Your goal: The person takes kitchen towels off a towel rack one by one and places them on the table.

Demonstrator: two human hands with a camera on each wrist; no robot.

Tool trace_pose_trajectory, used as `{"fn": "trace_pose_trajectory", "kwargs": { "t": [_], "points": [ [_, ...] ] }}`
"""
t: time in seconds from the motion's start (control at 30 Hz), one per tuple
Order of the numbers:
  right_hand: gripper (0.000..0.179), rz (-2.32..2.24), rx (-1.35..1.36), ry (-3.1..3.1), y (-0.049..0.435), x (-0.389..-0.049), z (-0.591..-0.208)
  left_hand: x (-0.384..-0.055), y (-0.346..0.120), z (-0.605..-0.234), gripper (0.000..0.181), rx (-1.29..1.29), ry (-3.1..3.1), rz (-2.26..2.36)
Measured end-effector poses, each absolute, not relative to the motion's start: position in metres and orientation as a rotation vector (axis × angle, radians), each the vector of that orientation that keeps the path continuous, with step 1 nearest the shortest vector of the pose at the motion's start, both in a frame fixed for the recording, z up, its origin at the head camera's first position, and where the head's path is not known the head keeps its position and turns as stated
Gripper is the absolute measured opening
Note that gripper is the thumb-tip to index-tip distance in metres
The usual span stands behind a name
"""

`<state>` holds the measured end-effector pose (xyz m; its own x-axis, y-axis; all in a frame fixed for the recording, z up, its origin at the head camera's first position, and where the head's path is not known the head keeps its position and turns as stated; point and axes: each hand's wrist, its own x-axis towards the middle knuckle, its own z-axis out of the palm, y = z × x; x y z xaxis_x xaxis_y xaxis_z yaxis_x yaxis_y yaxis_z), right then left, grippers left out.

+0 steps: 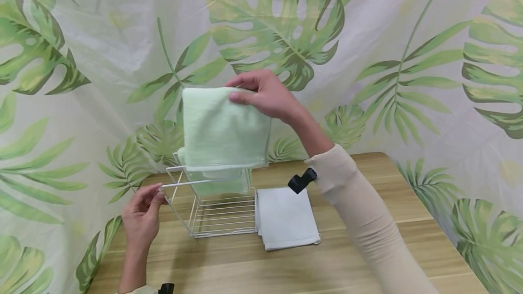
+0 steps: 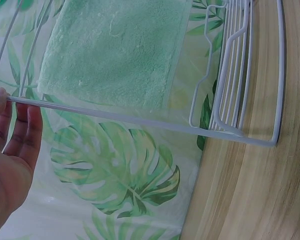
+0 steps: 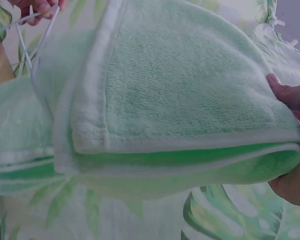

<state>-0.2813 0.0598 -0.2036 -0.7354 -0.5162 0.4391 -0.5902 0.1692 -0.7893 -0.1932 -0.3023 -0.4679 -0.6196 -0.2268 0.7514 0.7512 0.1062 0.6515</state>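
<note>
A folded pale green towel (image 1: 224, 126) hangs from my right hand (image 1: 265, 94), which pinches its top edge between thumb and fingers above the rack. The right wrist view shows its layered, white-edged folds. My left hand (image 1: 143, 214) grips the upper left corner of a white wire rack (image 1: 224, 232); the left wrist view shows the fingertips at the rack's thin bar (image 2: 115, 118). Another green towel (image 1: 222, 187) hangs over the rack behind the held one, partly hidden by it.
A folded white cloth (image 1: 288, 219) lies on the wooden table (image 1: 359, 221) against the rack's right side. Behind the table hangs a leaf-patterned curtain (image 1: 135, 35). Black camera mounts sit on both wrists.
</note>
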Motion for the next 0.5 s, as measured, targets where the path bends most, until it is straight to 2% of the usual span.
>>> {"fn": "trace_pose_trajectory", "kwargs": {
  "t": [0.23,0.5],
  "points": [
    [0.026,1.616,1.035,-2.42,0.093,-0.289,-0.215,-0.193,-0.302,-0.468,0.025,-0.531,-1.621,-1.608],
    [0.021,1.692,0.994,-2.384,0.134,-0.293,-0.226,-0.191,-0.302,-0.468,0.026,-0.513,-1.65,-1.564]
  ]
}}
